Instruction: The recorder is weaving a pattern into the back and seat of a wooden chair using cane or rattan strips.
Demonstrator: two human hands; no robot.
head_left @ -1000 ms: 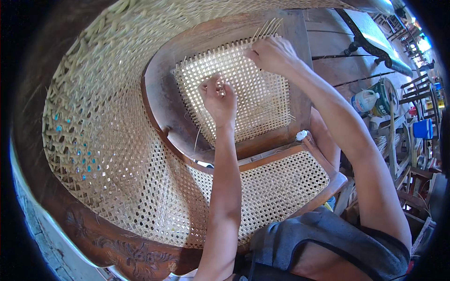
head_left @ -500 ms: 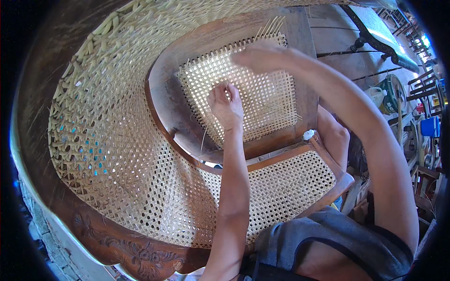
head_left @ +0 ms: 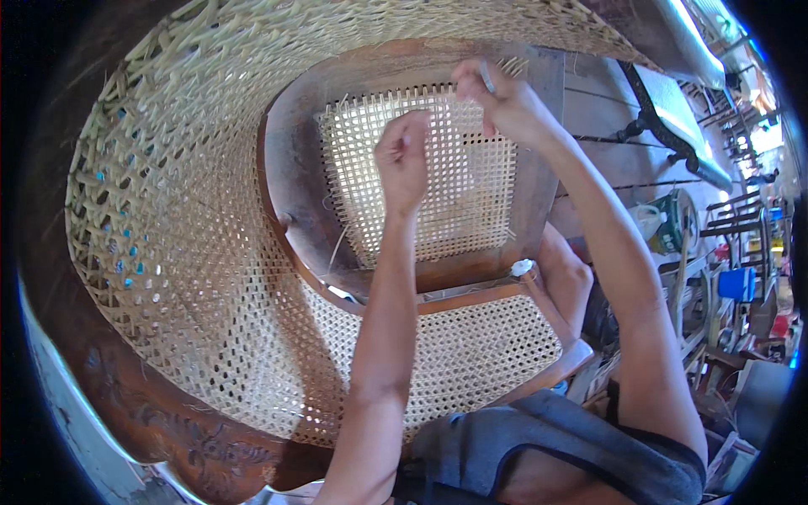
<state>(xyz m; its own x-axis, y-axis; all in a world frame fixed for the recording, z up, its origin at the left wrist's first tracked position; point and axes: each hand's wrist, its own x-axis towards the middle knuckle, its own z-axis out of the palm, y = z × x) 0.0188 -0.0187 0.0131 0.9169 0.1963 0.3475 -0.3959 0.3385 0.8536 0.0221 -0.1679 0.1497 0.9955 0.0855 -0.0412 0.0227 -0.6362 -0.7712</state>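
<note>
Curling over cane panel (head_left: 467, 202), left hand (head_left: 402, 160) hides fingertips; right hand (head_left: 507, 103) half-bent, blurred; cannot tell either grip's state.

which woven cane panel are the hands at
The squarish middle panel: left hand over it, right hand at its far right corner. The larger curved panel around it has neither.

Top (head_left: 471, 438), one: slate grey, sleeveless, softly creased; black edging (head_left: 665, 443) at right armhole and rounded opening. Left arm (head_left: 391, 311), right arm (head_left: 623, 244): bare. Left hand (head_left: 404, 160), right hand (head_left: 509, 105): bare.
</note>
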